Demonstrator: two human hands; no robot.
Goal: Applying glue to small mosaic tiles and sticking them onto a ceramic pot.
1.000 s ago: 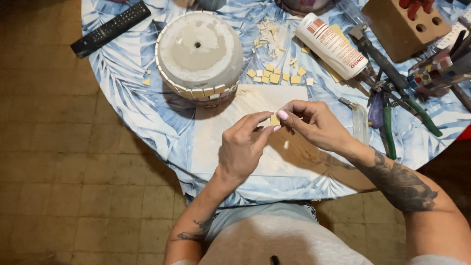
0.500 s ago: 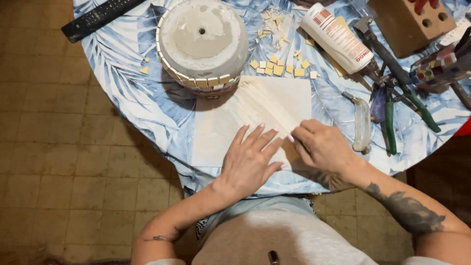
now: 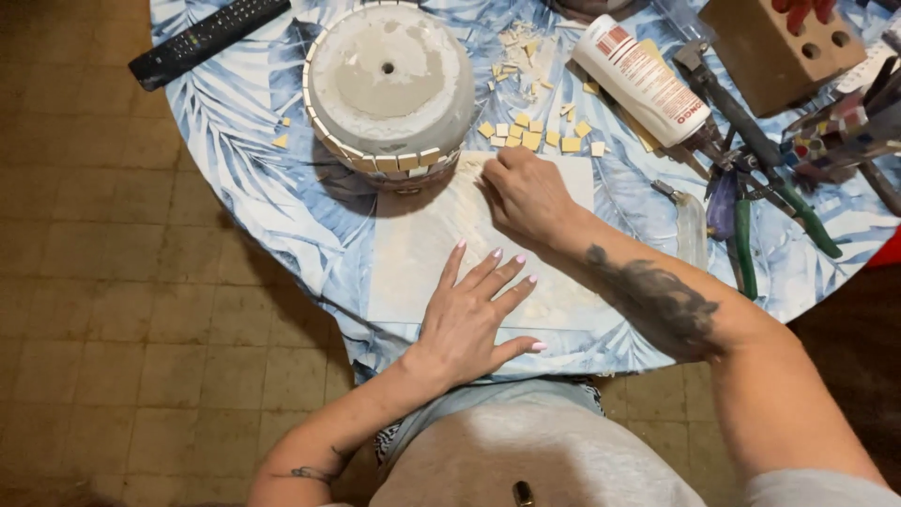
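My left hand (image 3: 479,314) lies flat, fingers spread, on a white sheet (image 3: 418,253) spread over the round table with a blue leaf-print cloth (image 3: 253,178). My right hand (image 3: 527,195) reaches across the sheet's far edge, fingers curled down near the base of an upturned grey pot (image 3: 389,80). A row of small cream tiles rings the pot's lower rim. Whether the right fingers pinch a tile is hidden. Several loose yellow tiles (image 3: 535,131) lie just beyond the right hand.
A white glue bottle (image 3: 643,80) lies at the back right beside pliers and nippers with green handles (image 3: 751,216). A black remote (image 3: 206,38) sits at the back left. A wooden block with holes (image 3: 774,47) stands far right. Tiled floor lies left.
My left hand stayed flat on the sheet. My right hand moved from the sheet's near right part forward to its far edge by the pot.
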